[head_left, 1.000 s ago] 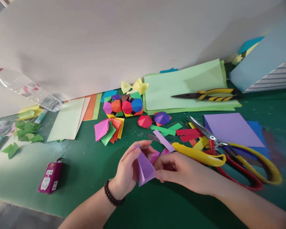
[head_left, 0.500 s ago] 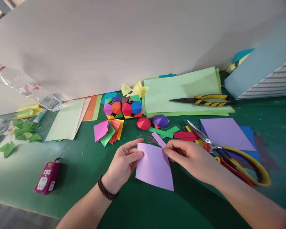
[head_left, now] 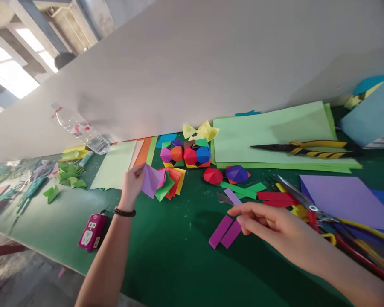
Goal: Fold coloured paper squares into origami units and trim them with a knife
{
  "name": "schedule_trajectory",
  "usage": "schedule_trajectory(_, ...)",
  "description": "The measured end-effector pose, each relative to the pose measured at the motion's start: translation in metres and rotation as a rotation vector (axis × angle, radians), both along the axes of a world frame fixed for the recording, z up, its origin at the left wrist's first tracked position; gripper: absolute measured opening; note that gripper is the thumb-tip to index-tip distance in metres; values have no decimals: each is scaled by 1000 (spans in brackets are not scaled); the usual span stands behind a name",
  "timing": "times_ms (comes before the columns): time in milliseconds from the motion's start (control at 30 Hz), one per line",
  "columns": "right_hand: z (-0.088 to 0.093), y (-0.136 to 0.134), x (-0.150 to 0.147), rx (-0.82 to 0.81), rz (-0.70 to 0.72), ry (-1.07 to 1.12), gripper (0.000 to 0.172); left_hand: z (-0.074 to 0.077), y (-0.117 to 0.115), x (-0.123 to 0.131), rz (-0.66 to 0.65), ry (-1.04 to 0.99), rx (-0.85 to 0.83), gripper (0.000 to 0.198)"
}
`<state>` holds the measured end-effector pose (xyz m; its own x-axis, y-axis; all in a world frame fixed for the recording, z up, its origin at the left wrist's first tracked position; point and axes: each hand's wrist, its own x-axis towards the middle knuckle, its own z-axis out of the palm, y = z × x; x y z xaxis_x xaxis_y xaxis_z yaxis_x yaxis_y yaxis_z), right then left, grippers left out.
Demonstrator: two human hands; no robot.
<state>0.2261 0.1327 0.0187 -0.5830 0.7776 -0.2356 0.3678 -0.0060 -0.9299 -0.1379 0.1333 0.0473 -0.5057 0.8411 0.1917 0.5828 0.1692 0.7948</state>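
Note:
My left hand [head_left: 132, 184], with a dark bead bracelet on the wrist, is stretched out to the left and grips a folded purple paper piece [head_left: 150, 180] at the edge of a pile of folded coloured papers [head_left: 169, 181]. My right hand [head_left: 277, 227] hovers low over the green mat [head_left: 166, 251], fingers loosely curled and holding nothing, its fingertips just above two purple paper strips [head_left: 225, 231].
Folded paper balls [head_left: 187, 153] sit by the white wall. Light green sheets [head_left: 275, 132] carry yellow-black pliers [head_left: 307, 149]. Scissors [head_left: 310, 204] with yellow and red handles lie right, on a purple sheet [head_left: 348, 198]. A magenta box [head_left: 92, 232], plastic bottle [head_left: 80, 128] and green scraps [head_left: 67, 175] lie left.
Both hands held the purple paper together before. Now my left hand has carried it away to the coloured pile, my right hand has let go, and the view has shifted left.

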Motion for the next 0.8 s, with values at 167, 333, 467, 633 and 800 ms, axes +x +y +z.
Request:
schedule_trajectory(167, 8, -3, -7, 58, 37, -64, 44, -26, 20, -6, -71, 222, -60, 31)
schedule_trajectory(333, 36, 12, 19, 389, -103, -216, 30, -23, 13, 4, -89, 327, 53, 31)
schedule_trajectory(467, 42, 45, 78, 532, -581, -853, 27, -23, 6, 20, -46, 358, 216, 30)
schedule_trajectory(633, 14, 76, 116, 310, -627, -1012, 50, -14, -12, 72, -213, 517, 460, 18)
schedule_trajectory(800, 1, 86, 115, 257, -672, -937, 54, -13, -27, 108, -407, 494, 450, 21)
